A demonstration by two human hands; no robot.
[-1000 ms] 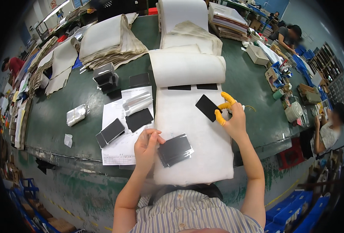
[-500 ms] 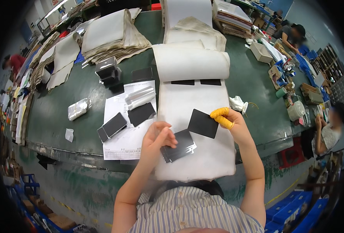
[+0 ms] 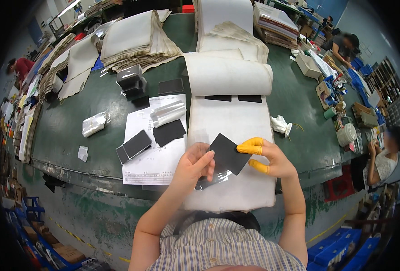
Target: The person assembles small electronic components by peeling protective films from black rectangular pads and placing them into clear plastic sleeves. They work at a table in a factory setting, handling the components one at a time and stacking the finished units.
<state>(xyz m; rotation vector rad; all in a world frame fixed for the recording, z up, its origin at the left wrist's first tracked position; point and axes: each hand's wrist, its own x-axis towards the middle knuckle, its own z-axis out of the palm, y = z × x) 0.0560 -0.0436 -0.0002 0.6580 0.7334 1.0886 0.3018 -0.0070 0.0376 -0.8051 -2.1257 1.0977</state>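
Note:
A black square card (image 3: 229, 153) with rounded corners is tilted between my hands above the white paper pad (image 3: 229, 198). My left hand (image 3: 197, 165) pinches its left edge, thumb near the upper side and the other fingers curled. My right hand (image 3: 270, 159) wears yellow finger cots. Its covered fingers touch the card's right corner, while the covered thumb stands apart below them. Under the card, partly hidden, lie dark cards in a clear glossy sleeve (image 3: 220, 178).
Left of the pad, a printed sheet (image 3: 141, 174) bears wrapped black cards (image 3: 134, 146), loose black cards (image 3: 169, 132) and clear sleeves (image 3: 167, 113). A sleeve bundle (image 3: 95, 123) lies farther left. Rolled paper (image 3: 229, 77) covers the pad's far end. White cloth (image 3: 280, 125) lies at right.
My left hand has moved right and taken the card's left edge. The card has shifted slightly down and left, and my right thumb has come away from it.

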